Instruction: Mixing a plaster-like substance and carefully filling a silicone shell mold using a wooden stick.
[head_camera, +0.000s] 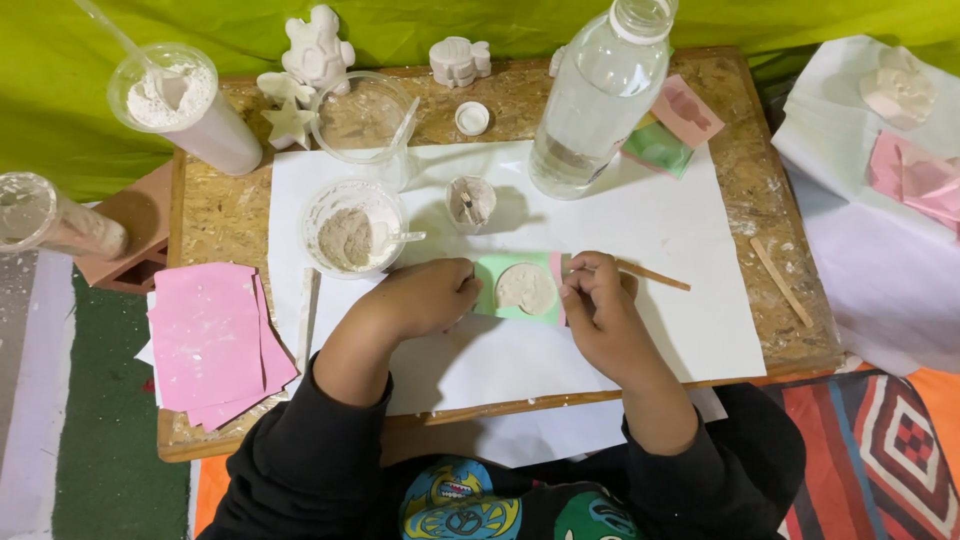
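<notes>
My left hand (425, 297) is curled, fingertips pressed on the left edge of the green mould (500, 290), pinning it to the white paper sheet (640, 230). My right hand (598, 305) is closed in a pinch on a thin wooden stick (650, 274); the stick runs out to the right, its near end hidden under my fingers at the mould's right edge. The mould sits mid-sheet, between both hands, its round cavity filled with pale plaster (526, 288). A pink strip shows just beside the mould on the right, partly under my fingers.

Behind the left hand: a clear cup of grey-white paste (352, 228) with a plastic spoon in it. Beyond it an empty clear cup (365, 118), and a small cup (471, 200) holding something thin. Clear plastic bottle (595, 95), cap off, stands at the sheet's far right part; white cap (472, 118) lies on the chipboard table (215, 215). Pink foam sheets (212, 340) are stacked at the table's left edge. White plaster figures (318, 45) stand at the back. A second stick (782, 281) lies on the right, well apart.
</notes>
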